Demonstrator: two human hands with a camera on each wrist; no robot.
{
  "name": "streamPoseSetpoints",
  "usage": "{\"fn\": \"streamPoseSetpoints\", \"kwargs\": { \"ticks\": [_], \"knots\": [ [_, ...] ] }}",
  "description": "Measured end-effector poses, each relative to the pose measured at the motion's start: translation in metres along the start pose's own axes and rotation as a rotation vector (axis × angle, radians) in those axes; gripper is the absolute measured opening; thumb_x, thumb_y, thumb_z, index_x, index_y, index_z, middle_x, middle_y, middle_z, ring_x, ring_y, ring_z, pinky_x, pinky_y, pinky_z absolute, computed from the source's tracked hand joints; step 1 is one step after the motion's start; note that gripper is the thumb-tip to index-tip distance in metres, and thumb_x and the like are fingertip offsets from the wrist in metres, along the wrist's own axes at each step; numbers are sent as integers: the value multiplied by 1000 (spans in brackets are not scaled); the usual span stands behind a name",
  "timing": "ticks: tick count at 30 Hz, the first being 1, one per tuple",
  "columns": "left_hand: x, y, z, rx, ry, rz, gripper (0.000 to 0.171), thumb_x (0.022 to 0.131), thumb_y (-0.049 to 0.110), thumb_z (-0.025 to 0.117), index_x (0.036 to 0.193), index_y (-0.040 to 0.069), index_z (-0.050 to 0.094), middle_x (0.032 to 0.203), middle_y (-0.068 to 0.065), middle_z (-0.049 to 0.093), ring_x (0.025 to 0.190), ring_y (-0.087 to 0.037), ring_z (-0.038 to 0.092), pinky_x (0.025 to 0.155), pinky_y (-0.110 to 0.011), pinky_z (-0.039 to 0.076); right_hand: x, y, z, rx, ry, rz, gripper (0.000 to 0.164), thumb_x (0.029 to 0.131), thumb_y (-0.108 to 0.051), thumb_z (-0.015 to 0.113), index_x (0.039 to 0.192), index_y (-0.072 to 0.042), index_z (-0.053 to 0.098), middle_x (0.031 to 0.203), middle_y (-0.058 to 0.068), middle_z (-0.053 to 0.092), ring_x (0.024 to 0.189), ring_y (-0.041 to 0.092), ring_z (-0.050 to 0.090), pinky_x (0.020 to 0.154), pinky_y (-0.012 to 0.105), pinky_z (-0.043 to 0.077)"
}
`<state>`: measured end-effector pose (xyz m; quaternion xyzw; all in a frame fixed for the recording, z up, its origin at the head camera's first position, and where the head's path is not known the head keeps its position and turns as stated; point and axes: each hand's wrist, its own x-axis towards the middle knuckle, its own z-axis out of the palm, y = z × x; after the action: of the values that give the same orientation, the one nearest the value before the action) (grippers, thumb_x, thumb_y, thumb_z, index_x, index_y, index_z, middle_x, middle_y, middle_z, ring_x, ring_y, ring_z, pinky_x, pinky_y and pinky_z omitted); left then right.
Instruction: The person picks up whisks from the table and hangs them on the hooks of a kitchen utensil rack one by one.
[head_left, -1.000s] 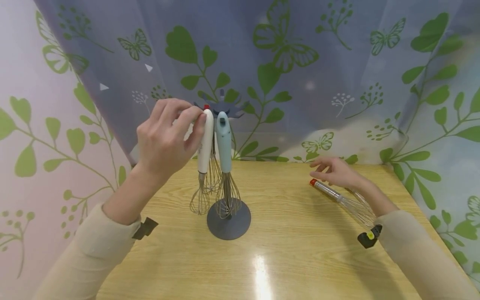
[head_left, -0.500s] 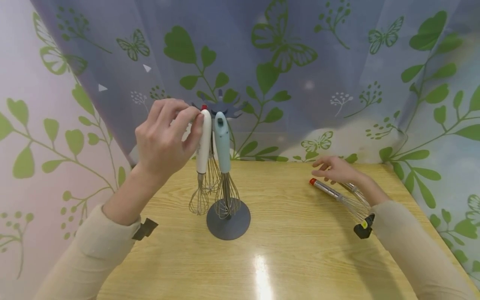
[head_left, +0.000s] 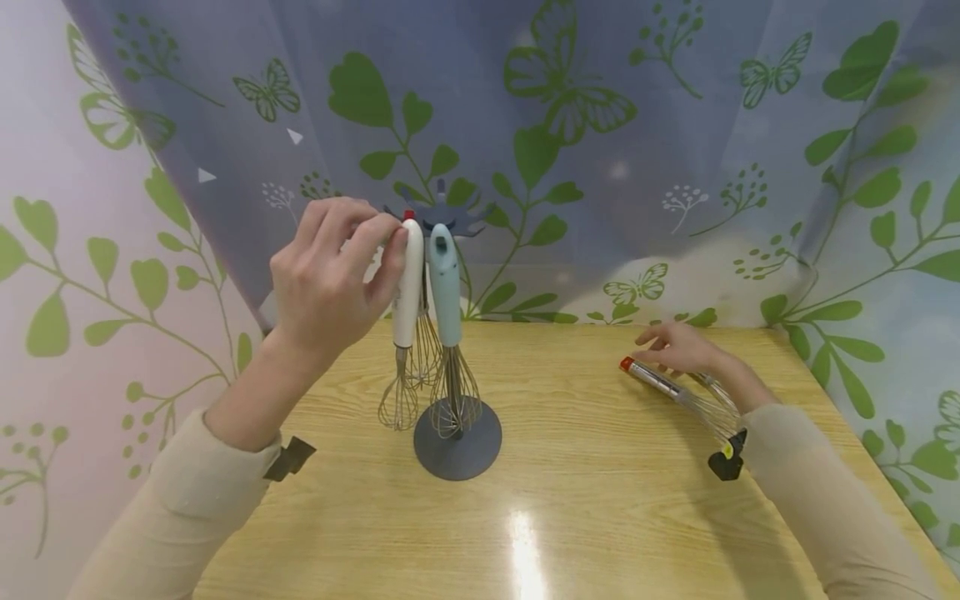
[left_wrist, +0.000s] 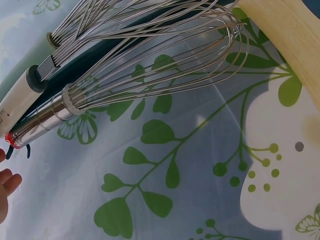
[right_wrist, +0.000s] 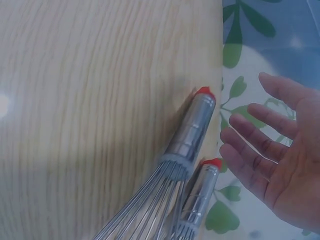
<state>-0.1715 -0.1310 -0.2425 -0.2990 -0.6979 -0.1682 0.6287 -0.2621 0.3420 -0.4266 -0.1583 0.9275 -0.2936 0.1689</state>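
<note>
My left hand [head_left: 326, 275] pinches the top of a white-handled whisk [head_left: 408, 287] at a dark stand [head_left: 480, 458]. A light-blue-handled whisk [head_left: 446, 287] hangs just to its right. Behind them is a steel whisk [left_wrist: 45, 117] with a red tip, mostly hidden by the white handle in the head view. Over the right side of the table hovers my right hand [head_left: 678, 348], fingers loosely bent and apart from anything. Two red-tipped steel whisks lie below it; the nearer whisk [right_wrist: 190, 130] shows plainly, while the other whisk [right_wrist: 200, 192] is partly covered by my wrist in the head view.
The stand's hooks [head_left: 450, 218] spread out at the top, close to the patterned curtain [head_left: 480, 100] at the back. Wood-grain tabletop [head_left: 585, 467] lies between the stand and the loose whisks. Curtain also borders both sides.
My right hand has drifted slightly right above the lying whisks, and its forearm has shifted a little. My left hand keeps its hold on the white whisk, nearly still.
</note>
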Motion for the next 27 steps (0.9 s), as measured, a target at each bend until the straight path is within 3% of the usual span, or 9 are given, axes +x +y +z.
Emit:
{"fn": "streamPoseSetpoints", "kwargs": {
  "ticks": [4,12,21,27],
  "knots": [
    [0,0,0,0,-2,1,10,96,12,69,91,4,71,85,-14,69,83,-34,64,48,-42,49,-1,7,1,-6,13,-1,54,104,-25,65,140,13,55,116,31,74,83,28,74,67,42,65],
    [-1,0,0,1,11,1,8,95,11,70,92,4,72,85,-15,69,84,-35,64,49,-43,50,-1,16,3,21,40,16,54,104,-24,66,141,14,55,122,35,68,83,28,72,67,41,63],
    [0,0,-1,-4,3,0,9,95,12,70,92,4,72,86,-15,69,86,-35,65,51,-43,51,2,24,8,32,49,13,55,102,-23,69,137,17,56,116,35,71,70,22,66,61,37,58],
    [0,1,-1,4,3,4,9,95,12,70,92,3,72,86,-15,70,87,-34,66,52,-43,53,3,33,13,-22,28,35,54,102,-27,69,136,13,59,117,32,74,85,22,75,68,35,61]
  ]
}}
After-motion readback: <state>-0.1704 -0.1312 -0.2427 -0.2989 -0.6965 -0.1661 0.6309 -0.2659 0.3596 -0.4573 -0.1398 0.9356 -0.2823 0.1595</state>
